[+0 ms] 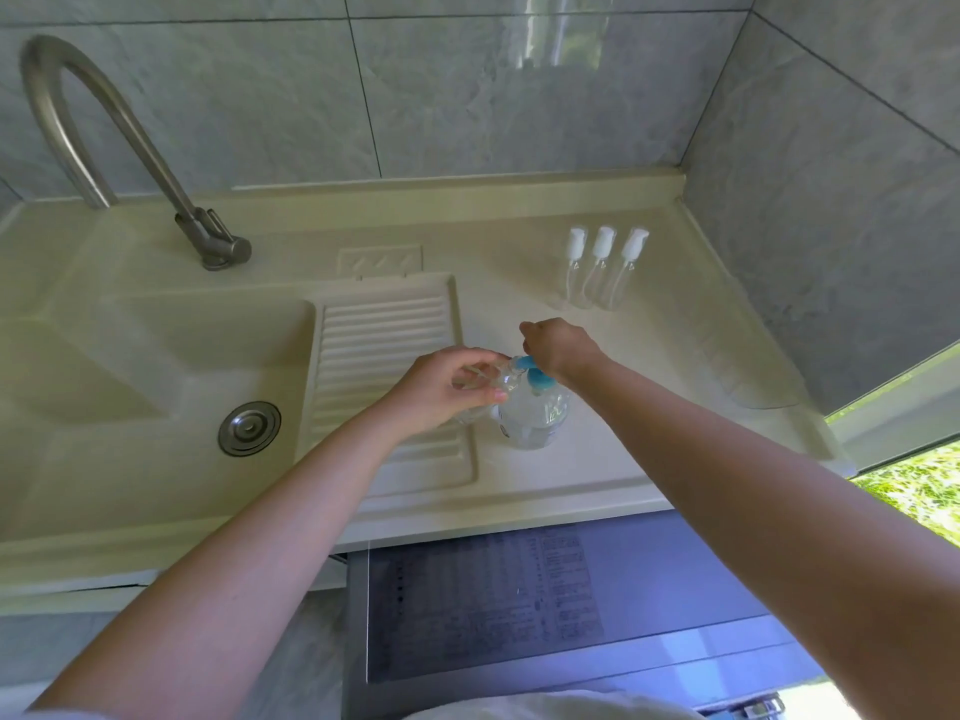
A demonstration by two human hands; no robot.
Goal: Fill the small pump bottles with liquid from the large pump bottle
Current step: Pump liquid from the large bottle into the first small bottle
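Observation:
A large clear pump bottle [535,415] with a blue pump head [535,374] stands on the cream counter [597,459]. My left hand [441,389] grips a small clear bottle [496,379], tilted, with its mouth at the blue spout. My right hand [558,345] rests over the blue pump head, fingers curled down on it. Three small clear pump bottles with white heads [602,270] stand in a row at the back right of the counter.
A sink basin [130,366] with a metal drain [249,427] lies to the left, beside a ribbed washboard [384,345]. A curved metal faucet [104,142] rises at the back left. Grey tiled walls enclose the back and right; a window opens at the right edge.

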